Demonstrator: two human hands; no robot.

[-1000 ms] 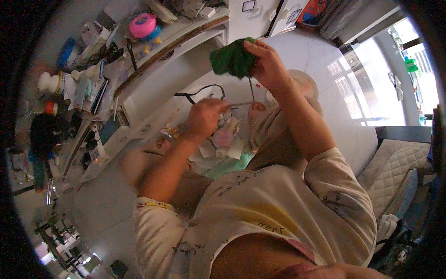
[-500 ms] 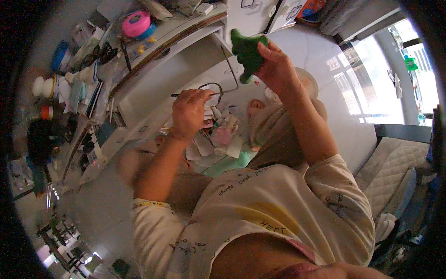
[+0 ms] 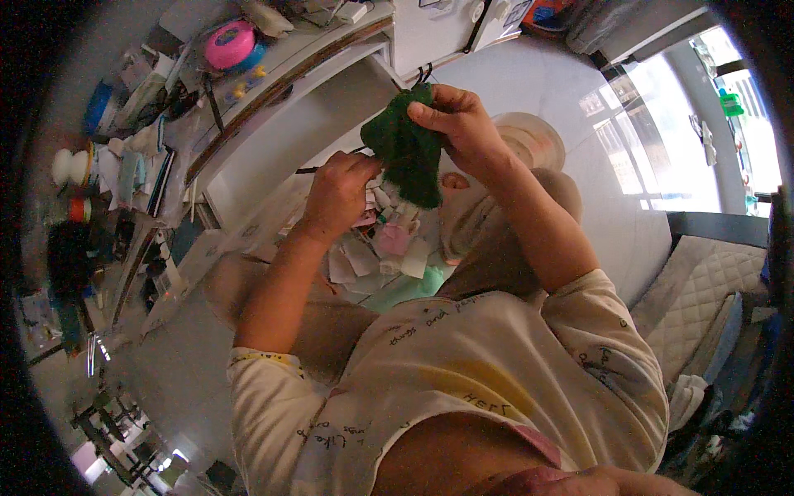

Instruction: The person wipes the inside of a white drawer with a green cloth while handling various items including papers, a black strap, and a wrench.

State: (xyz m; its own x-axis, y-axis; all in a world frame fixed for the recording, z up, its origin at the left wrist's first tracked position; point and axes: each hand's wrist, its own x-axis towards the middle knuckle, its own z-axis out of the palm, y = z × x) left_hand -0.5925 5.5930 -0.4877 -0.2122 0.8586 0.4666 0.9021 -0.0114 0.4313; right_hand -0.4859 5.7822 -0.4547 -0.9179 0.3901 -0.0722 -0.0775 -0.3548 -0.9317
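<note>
My right hand (image 3: 467, 132) is closed on a dark green cloth (image 3: 405, 149), pinching its upper right part between thumb and fingers. The cloth hangs down in front of the open drawer, and thin black loops (image 3: 424, 73) stick up above it. Beside the cloth's left edge, my left hand (image 3: 337, 194) is closed round a thin dark cord (image 3: 307, 170), whose end pokes out to the left. The cloth hides the rest of the cord, so I cannot tell whether the two touch. Below both hands lies a pile of papers and small packets (image 3: 389, 240).
An open white drawer (image 3: 273, 145) stands ahead, under a counter with a pink round container (image 3: 231, 45). Cluttered shelves (image 3: 124, 165) run along the left. A pale round tub (image 3: 533, 140) is beyond my right knee. A quilted pad (image 3: 703, 289) lies at the right.
My right hand has brought the green cloth left and down, close to my left hand. The cloth now hangs longer and covers much of the cord. My left hand has hardly moved.
</note>
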